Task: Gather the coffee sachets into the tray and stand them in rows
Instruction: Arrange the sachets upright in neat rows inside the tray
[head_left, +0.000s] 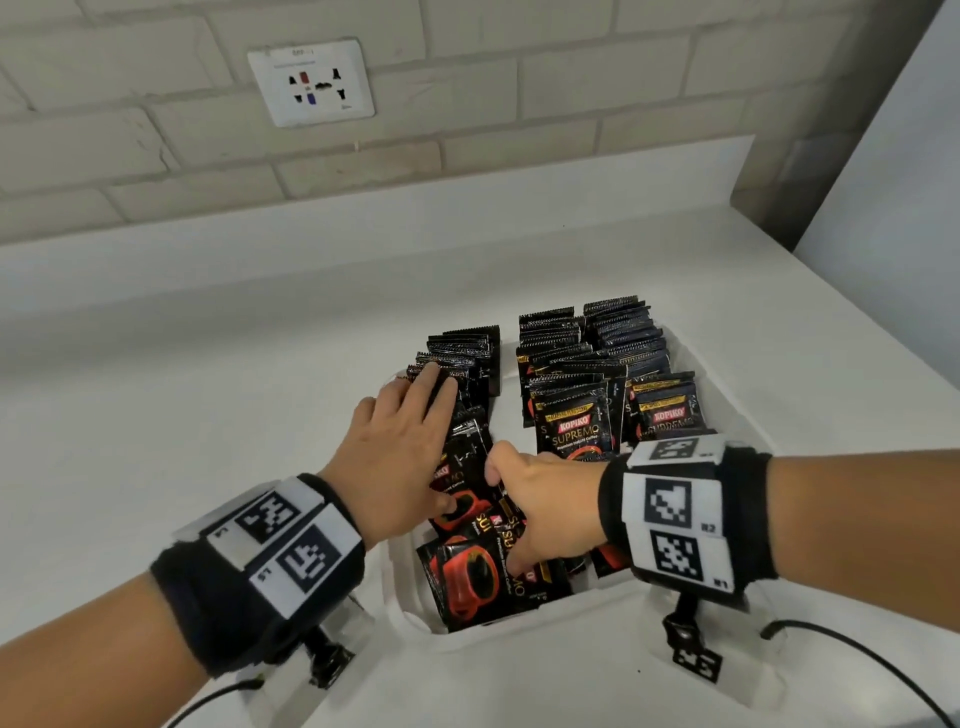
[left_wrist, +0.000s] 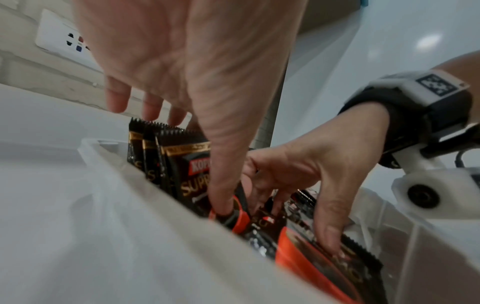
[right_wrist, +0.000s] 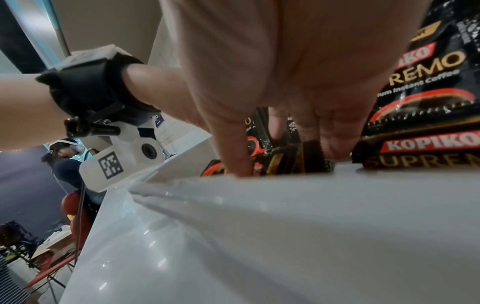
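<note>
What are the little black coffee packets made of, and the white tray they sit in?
The coffee sachets look like glossy plastic or foil film: they shine, crinkle, and have zigzag-cut top edges. The tray looks like smooth, slightly see-through white plastic with moulded, rounded walls, though the pictures cannot confirm it.

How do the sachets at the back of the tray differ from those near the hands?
The back sachets stand upright in tight rows, showing mostly their jagged top edges. The near sachets lie flat and jumbled, showing their red cup pictures. Both are the same black coffee packs inside the white tray.
</note>
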